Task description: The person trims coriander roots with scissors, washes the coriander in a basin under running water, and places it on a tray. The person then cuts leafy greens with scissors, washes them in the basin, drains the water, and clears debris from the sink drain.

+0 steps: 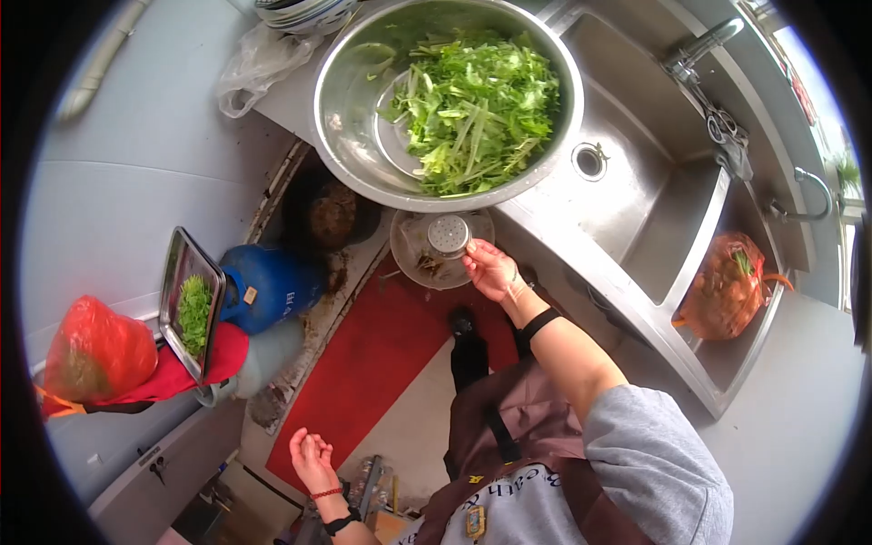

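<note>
My right hand (490,270) pinches the rim of a round metal sink strainer (449,235) with small holes in its base. The strainer is held over a pale waste bin (403,258) with scraps inside, in front of the counter. Just above it, a large steel basin (339,136) stands on the counter's edge, holding chopped leafy greens (481,118). Low on the left, my left hand (313,459) hangs over the floor, its fingers loosely curled and nothing in them.
A double steel sink (627,209) with an uncovered drain hole (589,162) lies to the right. An orange bag (727,286) sits in its nearer bowl. At left are a blue gas cylinder (272,280), a tray (170,318) with greens and a red bag (102,350). Red matting (363,354) covers the floor.
</note>
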A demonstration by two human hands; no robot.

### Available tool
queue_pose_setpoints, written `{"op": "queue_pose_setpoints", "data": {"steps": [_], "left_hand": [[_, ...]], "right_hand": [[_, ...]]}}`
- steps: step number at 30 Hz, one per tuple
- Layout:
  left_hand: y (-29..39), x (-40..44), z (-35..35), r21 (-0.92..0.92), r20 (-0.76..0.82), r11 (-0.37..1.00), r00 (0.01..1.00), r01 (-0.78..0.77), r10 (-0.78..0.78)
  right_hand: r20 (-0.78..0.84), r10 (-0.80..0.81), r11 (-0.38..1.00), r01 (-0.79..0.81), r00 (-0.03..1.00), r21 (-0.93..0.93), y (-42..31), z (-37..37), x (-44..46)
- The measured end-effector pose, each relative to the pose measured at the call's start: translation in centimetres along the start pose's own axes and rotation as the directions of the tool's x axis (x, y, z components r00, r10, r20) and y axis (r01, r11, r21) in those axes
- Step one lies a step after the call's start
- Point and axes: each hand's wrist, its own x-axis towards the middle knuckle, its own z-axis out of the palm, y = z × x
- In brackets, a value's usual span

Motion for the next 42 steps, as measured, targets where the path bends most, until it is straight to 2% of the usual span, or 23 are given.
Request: {"op": "queue_pose_setpoints", "data": {"steps": [4, 5, 6, 7, 9, 10, 12, 13, 15, 16, 18, 20, 21, 22, 23, 24, 26, 27, 30, 33, 36, 39, 42], "left_hand": [[-0.6, 0.2, -0.6, -0.021, -0.064, 0.997, 0.995, 0.080, -0.081], [-0.6, 0.5, -0.2, -0.026, -0.044, 0.996, 0.996, 0.081, -0.082], [-0.6, 1.1, 0.5, -0.031, -0.002, 0.997, 0.997, 0.075, -0.075], [-0.5, 1.5, 1.4, -0.039, 0.037, 0.997, 0.997, 0.067, -0.065], [0.2, 2.6, 3.6, -0.050, 0.093, 0.998, 0.995, 0.043, -0.038], [0.8, 3.1, 5.1, -0.054, 0.126, 0.998, 0.992, 0.034, -0.027], [2.4, 3.9, 8.5, -0.060, 0.183, 0.998, 0.983, 0.013, -0.002], [3.5, 4.1, 10.7, -0.072, 0.227, 0.997, 0.973, -0.010, 0.026], [5.9, 3.9, 15.9, -0.078, 0.306, 0.996, 0.950, -0.045, 0.067], [6.9, 3.6, 18.7, -0.080, 0.359, 0.995, 0.930, -0.052, 0.078], [8.8, 3.2, 24.6, -0.075, 0.457, 0.995, 0.885, -0.063, 0.090], [10.2, 2.3, 29.7, -0.080, 0.523, 0.994, 0.845, -0.081, 0.111], [11.1, 1.4, 32.1, -0.091, 0.533, 0.992, 0.837, -0.085, 0.121], [11.5, 1.1, 34.2, -0.099, 0.544, 0.991, 0.829, -0.091, 0.130], [11.1, 1.7, 34.6, -0.129, 0.588, 0.987, 0.795, -0.092, 0.151], [11.2, 1.1, 36.5, -0.187, 0.543, 0.981, 0.826, -0.055, 0.149], [12.2, -1.3, 39.7, -0.285, 0.460, 0.959, 0.879, 0.015, 0.122], [12.3, -1.1, 40.2, -0.284, 0.508, 0.955, 0.857, 0.078, 0.081], [12.4, -1.1, 41.6, -0.234, 0.441, 0.957, 0.896, 0.174, -0.056], [12.4, -0.9, 42.7, -0.203, 0.400, 0.945, 0.903, 0.256, -0.159], [12.4, -0.3, 43.2, -0.253, 0.362, 0.910, 0.905, 0.327, -0.225], [12.6, -0.1, 43.3, -0.238, 0.361, 0.921, 0.908, 0.310, -0.212], [11.9, 0.6, 41.6, -0.240, 0.304, 0.937, 0.936, 0.256, -0.178]], "right_hand": [[0.202, 0.144, 0.990, -0.140, 0.969, -0.033, 0.5, 1.8, 0.0], [0.080, 0.142, 0.979, -0.128, 0.987, -0.156, 0.1, 2.7, -1.0], [0.199, 0.196, 0.952, -0.138, 0.960, -0.273, -1.2, 3.5, -2.3], [0.208, 0.231, 0.896, -0.125, 0.950, -0.425, -3.1, 4.3, -4.1], [0.186, 0.313, 0.721, -0.106, 0.931, -0.685, -7.9, 6.8, -8.0], [0.211, 0.302, 0.574, -0.001, 0.930, -0.819, -11.2, 8.1, -10.2], [0.162, 0.186, 0.423, 0.070, 0.969, -0.903, -17.3, 9.1, -13.9], [0.106, 0.102, 0.407, 0.055, 0.989, -0.912, -20.2, 9.2, -15.1], [0.057, -0.073, 0.164, 0.068, 0.996, -0.984, -25.9, 7.2, -14.8], [0.005, -0.178, 0.078, 0.019, 0.984, -0.997, -28.1, 5.9, -13.7], [0.034, -0.401, -0.278, -0.086, 0.915, -0.957, -30.8, 0.2, -8.8], [0.197, -0.442, -0.610, -0.132, 0.875, -0.781, -32.3, -5.6, -3.4], [0.239, -0.447, -0.665, -0.142, 0.862, -0.733, -32.4, -9.4, -0.4], [0.108, -0.406, -0.678, -0.220, 0.908, -0.701, -32.6, -11.3, 1.8], [0.134, -0.432, -0.667, -0.215, 0.892, -0.714, -31.9, -14.7, 4.4], [0.161, -0.463, -0.655, -0.214, 0.872, -0.725, -31.5, -17.6, 6.5], [0.130, -0.397, -0.704, -0.211, 0.909, -0.679, -31.8, -18.3, 8.2], [0.105, -0.357, -0.724, -0.204, 0.928, -0.659, -31.5, -18.7, 8.7], [0.260, -0.342, -0.715, -0.070, 0.903, -0.695, -31.6, -22.6, 10.7], [0.060, -0.287, -0.599, -0.130, 0.956, -0.790, -33.9, -22.1, 11.0], [0.352, -0.608, -0.563, -0.075, 0.712, -0.823, -36.8, -20.8, 10.3], [0.310, -0.779, -0.463, -0.168, 0.545, -0.870, -39.1, -19.8, 9.5], [0.027, -0.978, -0.029, -0.008, 0.205, -1.000, -42.5, -17.0, 8.6]]}}
